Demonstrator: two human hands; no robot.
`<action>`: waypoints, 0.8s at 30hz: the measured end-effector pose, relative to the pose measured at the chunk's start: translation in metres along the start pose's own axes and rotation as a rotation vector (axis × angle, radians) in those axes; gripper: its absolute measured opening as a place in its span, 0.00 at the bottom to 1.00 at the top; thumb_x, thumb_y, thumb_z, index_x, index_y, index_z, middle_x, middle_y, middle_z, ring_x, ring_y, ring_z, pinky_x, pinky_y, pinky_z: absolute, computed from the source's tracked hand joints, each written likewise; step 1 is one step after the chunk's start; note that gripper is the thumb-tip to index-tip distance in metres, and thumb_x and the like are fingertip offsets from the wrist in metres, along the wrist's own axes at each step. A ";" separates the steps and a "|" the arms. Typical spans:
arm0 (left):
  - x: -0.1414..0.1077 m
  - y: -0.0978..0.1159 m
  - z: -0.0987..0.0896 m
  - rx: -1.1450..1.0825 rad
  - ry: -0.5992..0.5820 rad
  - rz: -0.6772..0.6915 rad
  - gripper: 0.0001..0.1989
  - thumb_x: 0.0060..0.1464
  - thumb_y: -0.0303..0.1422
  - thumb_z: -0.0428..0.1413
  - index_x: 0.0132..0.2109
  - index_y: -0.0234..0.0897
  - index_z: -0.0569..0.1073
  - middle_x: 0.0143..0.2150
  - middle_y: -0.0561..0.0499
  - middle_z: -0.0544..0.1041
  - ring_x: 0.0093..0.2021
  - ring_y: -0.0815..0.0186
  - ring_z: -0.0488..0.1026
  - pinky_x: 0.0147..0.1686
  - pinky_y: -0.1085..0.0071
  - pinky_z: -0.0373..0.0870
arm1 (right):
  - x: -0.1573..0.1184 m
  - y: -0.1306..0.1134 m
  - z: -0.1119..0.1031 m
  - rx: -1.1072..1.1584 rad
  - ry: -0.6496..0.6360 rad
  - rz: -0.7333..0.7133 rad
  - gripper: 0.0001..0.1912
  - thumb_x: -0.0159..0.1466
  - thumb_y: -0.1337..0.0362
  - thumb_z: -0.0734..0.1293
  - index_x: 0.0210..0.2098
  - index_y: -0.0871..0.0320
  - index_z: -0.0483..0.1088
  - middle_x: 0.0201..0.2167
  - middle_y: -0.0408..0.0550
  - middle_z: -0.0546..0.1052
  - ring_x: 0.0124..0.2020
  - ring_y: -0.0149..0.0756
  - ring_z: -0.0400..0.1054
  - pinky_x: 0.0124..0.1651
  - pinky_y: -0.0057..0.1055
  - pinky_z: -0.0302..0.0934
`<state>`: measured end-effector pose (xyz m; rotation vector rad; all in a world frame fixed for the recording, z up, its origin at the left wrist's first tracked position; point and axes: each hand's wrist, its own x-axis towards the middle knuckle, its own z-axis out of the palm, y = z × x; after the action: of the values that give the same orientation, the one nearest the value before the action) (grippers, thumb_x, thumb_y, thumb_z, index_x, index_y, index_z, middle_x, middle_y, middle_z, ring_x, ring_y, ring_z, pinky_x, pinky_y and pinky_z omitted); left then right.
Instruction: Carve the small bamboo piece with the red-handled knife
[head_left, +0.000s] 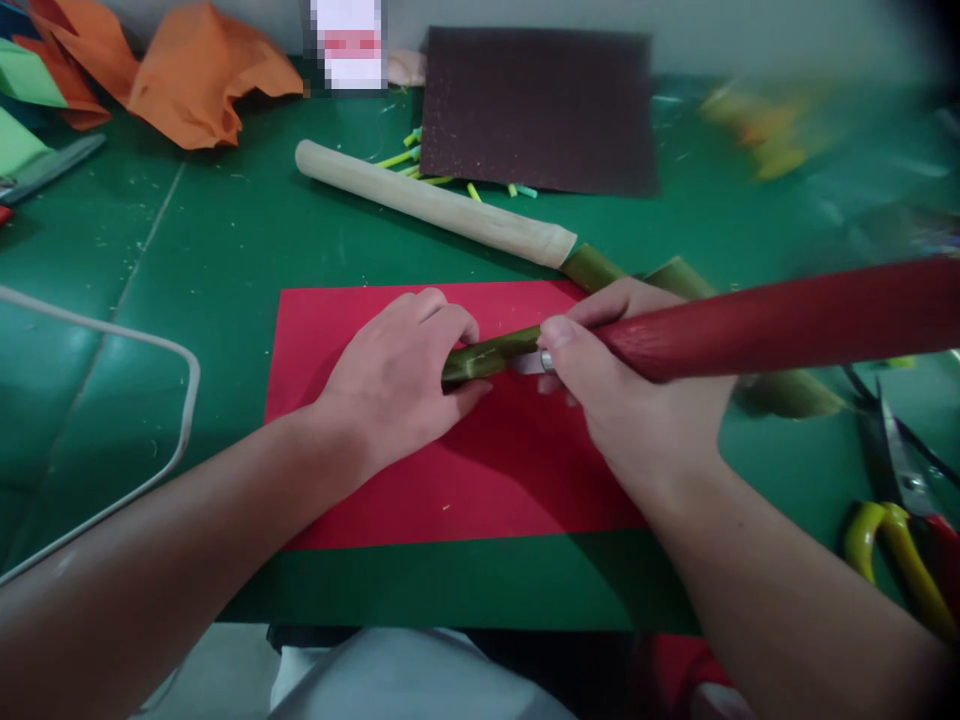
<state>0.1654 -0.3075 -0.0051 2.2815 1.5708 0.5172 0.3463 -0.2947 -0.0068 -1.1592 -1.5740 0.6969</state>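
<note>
So it's 2 bare hands, the left hand (pixel 397 375) and the right hand (pixel 637 390), both slim, with slender fingers. The 2 forearms (pixel 225 510) are uncovered and smooth, tapering at the wrists, and there's 1 tiny spot (pixel 741 523) on the right one. Down at the lap you get pale greyish-white clothing (pixel 405 680), plain-looking with soft folds.

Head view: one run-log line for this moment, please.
left hand: grips green strip | right hand: holds red-handled knife, blade against strip | below: red sheet | beyond: pale stick
</note>
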 end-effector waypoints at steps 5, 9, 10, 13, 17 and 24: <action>-0.001 0.000 0.001 -0.015 -0.003 0.004 0.09 0.54 0.35 0.61 0.40 0.38 0.71 0.38 0.47 0.72 0.41 0.57 0.70 0.35 0.63 0.64 | -0.001 -0.004 0.006 0.002 0.062 -0.052 0.10 0.59 0.64 0.70 0.22 0.52 0.68 0.21 0.40 0.71 0.26 0.34 0.70 0.35 0.37 0.68; 0.000 -0.001 0.001 -0.001 -0.005 0.014 0.10 0.53 0.35 0.61 0.42 0.38 0.73 0.39 0.47 0.73 0.42 0.58 0.70 0.37 0.63 0.65 | 0.003 0.001 0.013 0.060 0.086 -0.054 0.10 0.57 0.68 0.70 0.22 0.52 0.68 0.21 0.40 0.70 0.25 0.33 0.69 0.32 0.34 0.68; 0.000 -0.001 0.002 0.003 -0.005 0.023 0.10 0.54 0.35 0.61 0.42 0.37 0.73 0.40 0.47 0.73 0.43 0.58 0.70 0.38 0.63 0.65 | 0.004 0.003 0.015 0.079 0.087 -0.052 0.10 0.57 0.69 0.69 0.22 0.52 0.67 0.21 0.40 0.70 0.25 0.32 0.68 0.32 0.34 0.67; 0.001 0.000 0.001 0.018 -0.006 0.040 0.11 0.54 0.34 0.60 0.44 0.36 0.74 0.41 0.47 0.73 0.43 0.58 0.71 0.39 0.64 0.66 | 0.007 0.007 0.018 0.113 0.102 -0.079 0.10 0.56 0.70 0.69 0.21 0.53 0.67 0.19 0.39 0.69 0.23 0.32 0.67 0.28 0.33 0.65; 0.001 0.001 0.001 0.031 -0.008 0.040 0.10 0.54 0.33 0.60 0.44 0.36 0.74 0.40 0.47 0.73 0.44 0.59 0.71 0.39 0.65 0.67 | 0.010 0.011 0.019 0.132 0.101 -0.151 0.11 0.54 0.72 0.70 0.20 0.53 0.67 0.19 0.38 0.70 0.21 0.30 0.66 0.26 0.31 0.64; 0.001 -0.001 0.001 -0.001 -0.005 0.027 0.10 0.53 0.34 0.62 0.42 0.36 0.74 0.39 0.48 0.73 0.42 0.59 0.71 0.38 0.65 0.67 | 0.008 0.011 0.018 0.120 0.103 -0.152 0.11 0.55 0.71 0.69 0.20 0.53 0.68 0.19 0.39 0.70 0.20 0.29 0.64 0.26 0.31 0.63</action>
<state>0.1658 -0.3059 -0.0060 2.3045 1.5396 0.5184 0.3324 -0.2811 -0.0191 -0.9614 -1.4960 0.6128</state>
